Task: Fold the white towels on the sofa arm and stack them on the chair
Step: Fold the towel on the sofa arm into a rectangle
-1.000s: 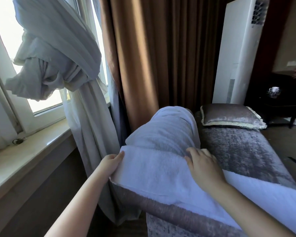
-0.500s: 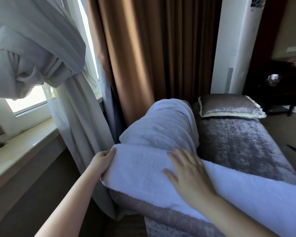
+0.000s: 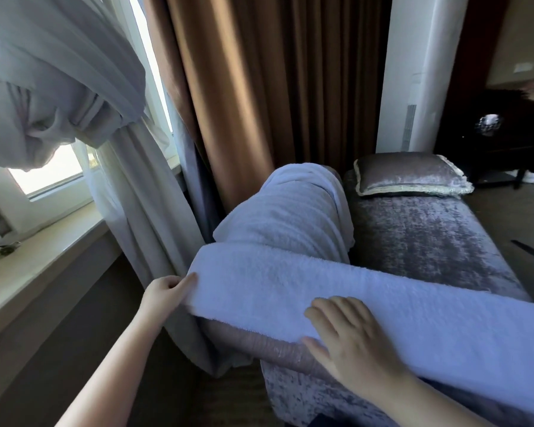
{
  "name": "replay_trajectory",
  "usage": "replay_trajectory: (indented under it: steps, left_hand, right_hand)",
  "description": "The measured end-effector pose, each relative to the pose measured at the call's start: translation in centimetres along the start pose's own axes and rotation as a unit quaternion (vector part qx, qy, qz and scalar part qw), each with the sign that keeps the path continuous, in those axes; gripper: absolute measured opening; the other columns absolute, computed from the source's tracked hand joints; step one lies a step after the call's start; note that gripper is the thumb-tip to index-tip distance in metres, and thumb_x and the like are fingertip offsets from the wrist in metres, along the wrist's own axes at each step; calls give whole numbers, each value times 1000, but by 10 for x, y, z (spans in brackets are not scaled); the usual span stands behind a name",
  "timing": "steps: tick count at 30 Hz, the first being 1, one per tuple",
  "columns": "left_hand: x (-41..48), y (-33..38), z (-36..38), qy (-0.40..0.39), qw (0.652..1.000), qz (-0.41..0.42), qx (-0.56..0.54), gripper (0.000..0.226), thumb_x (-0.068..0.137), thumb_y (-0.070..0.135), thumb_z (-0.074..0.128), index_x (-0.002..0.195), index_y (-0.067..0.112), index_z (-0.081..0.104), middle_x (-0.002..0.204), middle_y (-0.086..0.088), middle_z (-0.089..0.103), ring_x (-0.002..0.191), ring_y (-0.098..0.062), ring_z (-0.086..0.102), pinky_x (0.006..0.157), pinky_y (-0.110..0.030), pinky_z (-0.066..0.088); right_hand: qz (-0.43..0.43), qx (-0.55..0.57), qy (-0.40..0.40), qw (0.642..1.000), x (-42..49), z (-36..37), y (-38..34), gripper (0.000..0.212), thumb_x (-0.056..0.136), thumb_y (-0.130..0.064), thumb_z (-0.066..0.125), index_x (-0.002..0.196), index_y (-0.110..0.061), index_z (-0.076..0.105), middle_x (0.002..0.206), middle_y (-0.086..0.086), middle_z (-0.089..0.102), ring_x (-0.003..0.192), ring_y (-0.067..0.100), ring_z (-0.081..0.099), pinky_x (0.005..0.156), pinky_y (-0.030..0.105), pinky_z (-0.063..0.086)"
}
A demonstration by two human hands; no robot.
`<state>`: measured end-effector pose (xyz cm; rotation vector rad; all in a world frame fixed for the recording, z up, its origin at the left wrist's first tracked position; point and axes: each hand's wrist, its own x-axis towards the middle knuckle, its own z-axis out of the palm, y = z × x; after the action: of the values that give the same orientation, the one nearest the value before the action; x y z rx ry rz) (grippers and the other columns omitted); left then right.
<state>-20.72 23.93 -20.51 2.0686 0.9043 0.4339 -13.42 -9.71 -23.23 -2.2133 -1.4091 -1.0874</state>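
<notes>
A thick white towel [image 3: 290,288] lies across the sofa arm [image 3: 269,342]. The left hand [image 3: 162,292] apparently pinches its end; the right hand [image 3: 352,343] presses flat, fingers straight. It looks soft, limp and light, best gripped at the corners.

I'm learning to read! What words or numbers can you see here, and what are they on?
No text here can be read.
Tower unit: faint marks on its front, too blurred to read.
Wall plate: too small to tell any letters.
Towel, far towel, cushion, curtain: no tag or print shows.
</notes>
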Motion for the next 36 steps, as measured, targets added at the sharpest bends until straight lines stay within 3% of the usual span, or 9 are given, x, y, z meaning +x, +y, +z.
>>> replay_trajectory:
  steps: [5,9,12,16,20,22,29,32,36]
  left_hand:
    - [-18,5,-10,-10,998,33,-50,37,98,33,53,72,8,60,66,-4,56,67,-20,53,62,-31,41]
    - [-21,11,-13,28,996,48,-65,36,100,29,50,71,9,54,63,-4,54,63,-21,51,60,-32,41]
    - [-21,1,-4,-21,1000,6,-7,29,101,30,47,86,9,61,78,-8,60,72,-22,57,59,-32,45]
    - [-19,-3,5,-47,998,-43,-28,28,98,34,53,90,9,64,85,-9,60,77,-22,57,70,-38,52]
    - [-13,12,0,-78,976,-82,-185,29,92,42,62,101,15,67,97,-6,72,92,-26,68,88,-42,55]
    - [-9,18,-2,-99,978,-78,-164,30,89,44,66,101,16,69,101,-7,74,97,-26,69,96,-44,52]
    - [10,40,-16,-84,986,13,-142,18,94,27,63,89,10,64,91,-10,70,84,-26,65,75,-39,51]
    - [18,39,-4,-15,997,59,-46,11,94,23,62,97,14,57,93,-5,65,85,-25,60,69,-35,45]
    - [7,38,23,56,989,66,119,34,95,22,57,127,16,45,116,-9,61,104,-29,54,85,-43,47]
  right_hand:
    - [-14,-13,56,998,-6,-1,-2,12,86,-2,61,87,-9,71,83,1,64,71,21,58,63,32,51]
    - [-16,-7,75,997,-5,-13,-5,16,80,1,68,88,-11,74,77,0,61,64,20,55,58,29,43]
    - [-36,-22,33,999,-11,-7,-8,20,70,4,69,83,-12,72,71,-1,54,62,18,49,54,27,40]
    - [-46,0,-7,999,-15,-5,-3,8,84,-18,63,86,-18,71,75,-5,55,65,15,50,54,24,38]
    - [33,31,32,998,10,-12,7,25,90,-34,52,77,-21,69,77,-7,58,69,14,53,58,24,39]
    - [79,24,31,996,24,-5,13,29,90,-36,47,86,-21,72,86,-7,61,78,14,58,67,25,41]
    - [198,-3,-125,972,53,18,28,48,88,-48,35,109,-19,66,109,-2,65,94,20,64,80,34,52]
    - [213,7,-136,968,48,20,26,51,95,-49,29,113,-19,66,102,-6,68,90,17,66,78,33,55]
    - [215,14,-153,964,50,14,26,55,99,-48,23,114,-17,66,107,-5,69,95,16,67,84,32,55]
